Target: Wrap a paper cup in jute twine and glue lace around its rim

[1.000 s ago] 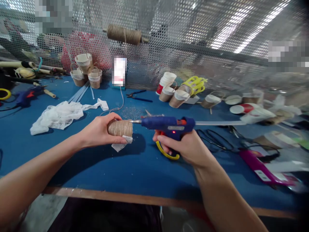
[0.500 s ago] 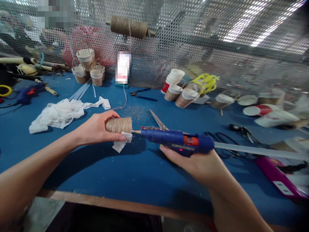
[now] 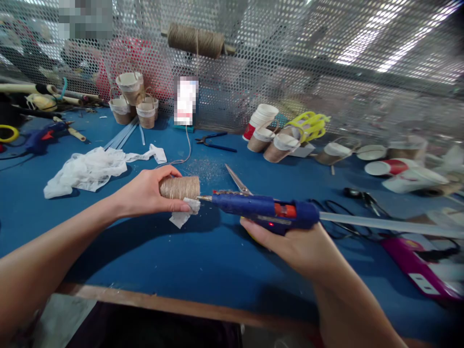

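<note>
My left hand (image 3: 154, 193) is closed around a twine-wrapped cup (image 3: 181, 187) lying sideways, its rim end facing right. Under my left thumb a strip of white lace ribbon (image 3: 180, 219) is pressed to the cup, with one end hanging loose. My right hand (image 3: 290, 244) grips a blue glue gun (image 3: 250, 205), a clear glue stick (image 3: 377, 223) jutting from its back. The gun's metal nozzle is at the cup's edge beside the lace; whether they touch I cannot tell. Behind the gun lie scissors (image 3: 237, 179), their handles mostly hidden.
White lace (image 3: 87, 169) is heaped at the left, near a second glue gun (image 3: 45, 137). Finished twine cups (image 3: 130, 89) and a phone (image 3: 186, 101) stand at the back. Pliers (image 3: 217, 144), paper cups (image 3: 266, 113) and a purple box (image 3: 416, 266) lie around. A twine spool (image 3: 195, 39) hangs above.
The cup and the view have shifted very slightly. The nozzle stays by the cup's edge, and both hands keep their grip.
</note>
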Demonstrator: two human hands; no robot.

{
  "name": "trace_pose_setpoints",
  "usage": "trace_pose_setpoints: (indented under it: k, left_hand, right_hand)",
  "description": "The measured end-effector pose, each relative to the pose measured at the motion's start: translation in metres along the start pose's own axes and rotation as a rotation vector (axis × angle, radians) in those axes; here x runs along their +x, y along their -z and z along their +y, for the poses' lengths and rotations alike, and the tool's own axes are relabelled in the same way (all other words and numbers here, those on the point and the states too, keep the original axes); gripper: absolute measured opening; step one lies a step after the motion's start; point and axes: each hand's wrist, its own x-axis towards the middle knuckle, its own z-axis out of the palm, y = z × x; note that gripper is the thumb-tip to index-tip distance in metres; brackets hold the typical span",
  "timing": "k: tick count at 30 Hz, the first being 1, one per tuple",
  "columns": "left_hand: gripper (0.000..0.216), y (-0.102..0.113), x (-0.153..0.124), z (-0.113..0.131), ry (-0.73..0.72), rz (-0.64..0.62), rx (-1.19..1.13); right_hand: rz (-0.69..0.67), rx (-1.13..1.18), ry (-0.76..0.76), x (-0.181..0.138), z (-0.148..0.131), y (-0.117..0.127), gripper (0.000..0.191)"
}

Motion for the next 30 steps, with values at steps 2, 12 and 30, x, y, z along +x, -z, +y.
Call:
trace_pose_setpoints:
  k: [2,12,30]
  left_hand:
    - [0.053,-0.0007,-0.0002,-0.0001,-0.01,-0.003,-0.002]
    - [0.052,-0.001,-0.0008,-0.0007,-0.022,-0.02,-0.043]
    - [0.048,-0.0019,-0.0046,-0.0009,-0.176,0.079,-0.009]
  right_hand:
    - [-0.002,0.024,-0.018,-0.0001,0.0,-0.0006,0.013]
    - [-0.062,0.087,-0.037,-0.0015,-0.0017,-0.0009,0.01]
    - [-0.263,0.298,-0.182,0.0055,0.0,0.0039,0.021]
